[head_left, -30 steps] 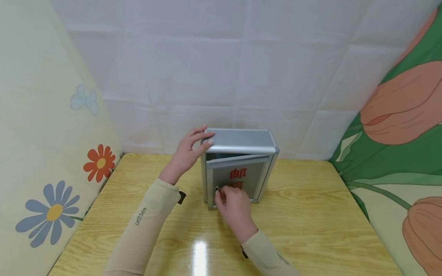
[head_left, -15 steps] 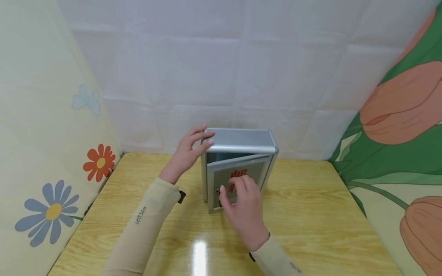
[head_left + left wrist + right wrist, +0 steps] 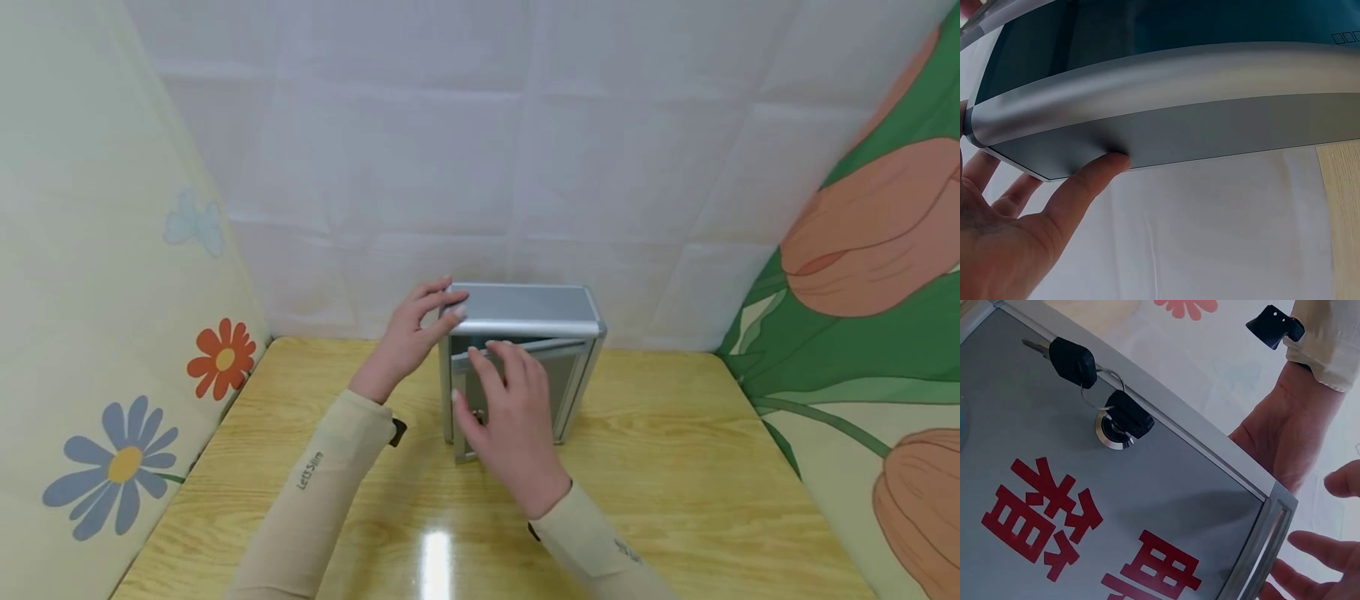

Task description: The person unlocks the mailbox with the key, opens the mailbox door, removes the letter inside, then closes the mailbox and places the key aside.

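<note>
A silver-grey metal mailbox [image 3: 525, 304] stands upright on the table, its front door [image 3: 566, 383] slightly ajar on the left and top. Red characters [image 3: 1041, 531] mark the door. One black-headed key [image 3: 1129, 414] sits in the door lock [image 3: 1107, 434], and a second key [image 3: 1072, 362] hangs from the same ring. My left hand [image 3: 408, 337] rests on the box's top left corner, fingers spread. In front of the door, my right hand [image 3: 517, 425] has its fingers apart, fingertips right at the door's top edge. The box's inside is mostly hidden.
The wood-grain table [image 3: 675, 467] extends around the box. Behind it hangs a creased white cloth [image 3: 420, 150]. Flower-printed sheets bound both sides, with daisies on the left sheet [image 3: 90, 275] and tulips on the right sheet [image 3: 825, 358].
My right hand has let go of the key at the lock and moved up to the door's top edge, spreading its fingers. The door stands slightly wider. My left hand stays at the corner.
</note>
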Demonstrator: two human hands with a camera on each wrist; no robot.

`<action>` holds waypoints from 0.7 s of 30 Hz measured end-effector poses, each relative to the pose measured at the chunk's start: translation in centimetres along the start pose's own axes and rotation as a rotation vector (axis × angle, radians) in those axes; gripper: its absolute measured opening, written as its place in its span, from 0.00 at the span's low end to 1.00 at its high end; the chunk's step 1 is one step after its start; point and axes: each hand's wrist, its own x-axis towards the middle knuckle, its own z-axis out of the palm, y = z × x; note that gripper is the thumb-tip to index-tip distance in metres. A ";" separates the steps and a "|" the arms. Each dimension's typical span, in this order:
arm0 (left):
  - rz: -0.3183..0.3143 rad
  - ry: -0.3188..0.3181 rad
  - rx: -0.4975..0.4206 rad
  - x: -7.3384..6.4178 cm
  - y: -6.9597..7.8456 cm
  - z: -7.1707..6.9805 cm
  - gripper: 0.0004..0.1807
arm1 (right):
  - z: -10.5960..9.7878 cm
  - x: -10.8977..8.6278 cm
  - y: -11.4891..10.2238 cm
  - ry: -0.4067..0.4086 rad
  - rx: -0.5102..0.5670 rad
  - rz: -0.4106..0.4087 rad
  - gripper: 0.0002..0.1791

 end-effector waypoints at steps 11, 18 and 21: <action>0.008 0.007 -0.023 0.0 -0.2 0.0 0.22 | -0.2 -1.0 0.1 -0.033 -0.013 -0.005 0.24; -0.006 0.008 -0.076 -0.6 2.3 -0.6 0.21 | -1.1 -2.5 0.1 0.047 0.067 -0.053 0.22; -0.007 0.001 -0.068 -0.9 3.5 -0.8 0.21 | -1.7 -3.4 0.2 0.084 0.090 -0.052 0.23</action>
